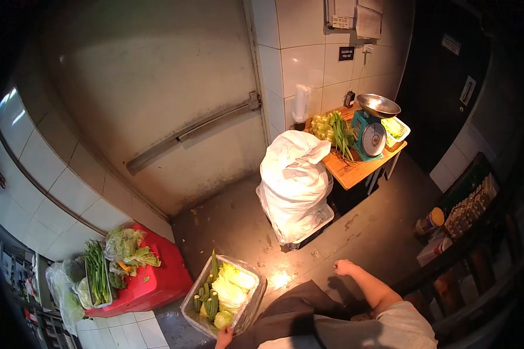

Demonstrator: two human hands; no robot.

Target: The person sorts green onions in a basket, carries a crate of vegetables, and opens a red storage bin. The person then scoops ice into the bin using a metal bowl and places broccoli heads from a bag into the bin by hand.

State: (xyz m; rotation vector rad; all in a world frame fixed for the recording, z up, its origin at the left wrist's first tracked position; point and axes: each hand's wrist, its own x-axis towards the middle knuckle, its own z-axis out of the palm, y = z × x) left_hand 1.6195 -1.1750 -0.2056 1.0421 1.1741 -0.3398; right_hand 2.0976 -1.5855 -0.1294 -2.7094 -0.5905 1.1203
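Note:
A clear-lined crate (252, 314) of vegetables is at the lower middle, with pale cabbages (233, 291) and green ridged gourds (211, 303) inside. My left hand (225, 335) has its fingers closed on the near rim of this crate. My right hand (344, 267) hangs over the floor to the right, its fingers curled; whether anything is inside them is too small to make out. Between my right hand and the wooden table stands a large white sack (294, 180).
A wooden table (355, 173) holds a green scale (367, 136) and leafy vegetables (333, 131). On the left, a red container (169, 276) bears greens and a tray of long green stalks (98, 270). A closed door (157, 75) is behind. Shelving with jars stands at right.

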